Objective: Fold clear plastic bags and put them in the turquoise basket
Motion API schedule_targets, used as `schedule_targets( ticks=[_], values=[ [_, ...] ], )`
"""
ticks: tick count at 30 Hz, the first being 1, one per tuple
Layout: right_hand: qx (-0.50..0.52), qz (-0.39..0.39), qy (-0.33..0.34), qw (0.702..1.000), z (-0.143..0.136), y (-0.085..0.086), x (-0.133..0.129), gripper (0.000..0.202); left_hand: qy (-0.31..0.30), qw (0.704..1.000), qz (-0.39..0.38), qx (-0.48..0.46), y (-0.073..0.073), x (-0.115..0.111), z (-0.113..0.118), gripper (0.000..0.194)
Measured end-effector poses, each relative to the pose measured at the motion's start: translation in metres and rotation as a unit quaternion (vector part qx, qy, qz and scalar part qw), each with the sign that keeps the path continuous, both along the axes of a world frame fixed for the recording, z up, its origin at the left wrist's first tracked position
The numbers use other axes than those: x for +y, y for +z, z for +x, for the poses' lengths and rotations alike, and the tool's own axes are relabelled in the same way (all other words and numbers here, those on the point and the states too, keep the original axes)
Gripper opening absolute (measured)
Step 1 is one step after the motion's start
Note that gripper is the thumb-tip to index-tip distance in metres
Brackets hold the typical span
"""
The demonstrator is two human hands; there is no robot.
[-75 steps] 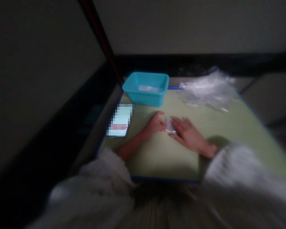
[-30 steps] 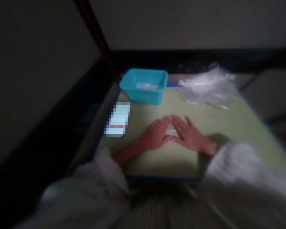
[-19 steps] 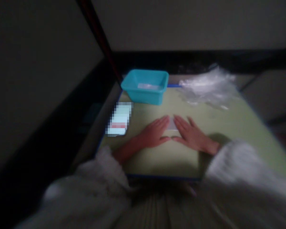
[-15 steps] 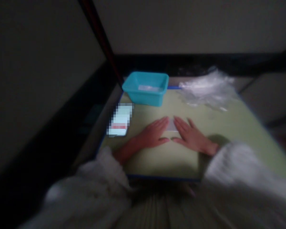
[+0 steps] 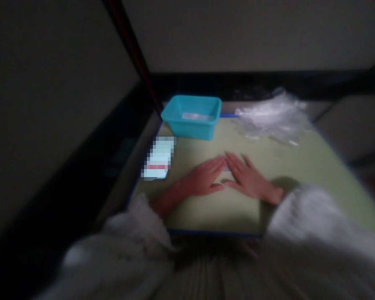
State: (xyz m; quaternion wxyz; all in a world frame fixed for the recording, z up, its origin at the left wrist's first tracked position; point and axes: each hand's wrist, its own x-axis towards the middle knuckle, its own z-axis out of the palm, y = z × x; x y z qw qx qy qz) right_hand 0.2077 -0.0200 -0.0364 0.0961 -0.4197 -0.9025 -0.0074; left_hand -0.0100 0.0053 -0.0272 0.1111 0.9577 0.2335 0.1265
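Observation:
My left hand (image 5: 204, 177) lies flat on the pale yellow-green table (image 5: 215, 212), its fingers stretched toward the right. Opposite it, my right hand (image 5: 248, 178) is also flat, fingers pointing up and left. The fingertips of both hands meet or nearly meet over a small whitish flat piece (image 5: 226, 167), most of which they cover. What the piece is, I cannot tell; only a sliver shows between the fingers. Both hands are open, with thumbs apart from the fingers.
A turquoise plastic basin (image 5: 190, 130) stands at the back left, with a whitish flat item (image 5: 195, 116) in it. Left of my hands lies a phone (image 5: 159, 158) with a lit, blurred-out screen. Crumpled clear plastic (image 5: 271, 116) is heaped at the back right.
My left hand has slid to the right until its fingertips come against or close to the right hand's. Less of the whitish piece shows between them.

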Motion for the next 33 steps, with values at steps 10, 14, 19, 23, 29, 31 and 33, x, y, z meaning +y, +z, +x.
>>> schedule_targets(
  ticks=[10, 14, 19, 23, 29, 31, 33],
  values=[
    [-0.002, -0.008, -0.006, 1.0, 0.006, -0.001, -0.001, 0.078, 0.002, 1.0, -0.005, 0.029, 0.001, 0.002, -0.002, 0.074],
    [0.004, -0.017, 0.001, 1.0, 0.011, 0.0, 0.0, 0.078, 0.006, 0.999, -0.013, 0.04, 0.001, 0.003, -0.002, 0.075],
    [0.031, -0.038, 0.03, 0.998, 0.019, 0.005, 0.004, 0.073, 0.011, 0.999, -0.034, 0.017, 0.001, 0.004, -0.003, 0.076],
    [0.085, -0.003, 0.066, 0.994, 0.027, 0.011, 0.012, 0.048, 0.02, 0.999, -0.038, -0.023, -0.003, 0.008, -0.002, 0.073],
    [0.081, 0.09, 0.132, 0.984, 0.03, 0.011, 0.019, 0.021, 0.02, 0.999, -0.039, -0.031, -0.003, 0.01, -0.002, 0.064],
    [0.068, 0.103, 0.136, 0.983, 0.028, 0.011, 0.019, 0.022, 0.022, 0.999, -0.037, -0.03, -0.002, 0.009, -0.002, 0.064],
    [0.057, 0.117, 0.135, 0.982, 0.025, 0.012, 0.018, 0.023, 0.023, 0.999, -0.035, -0.029, -0.002, 0.009, -0.002, 0.063]
  ],
)
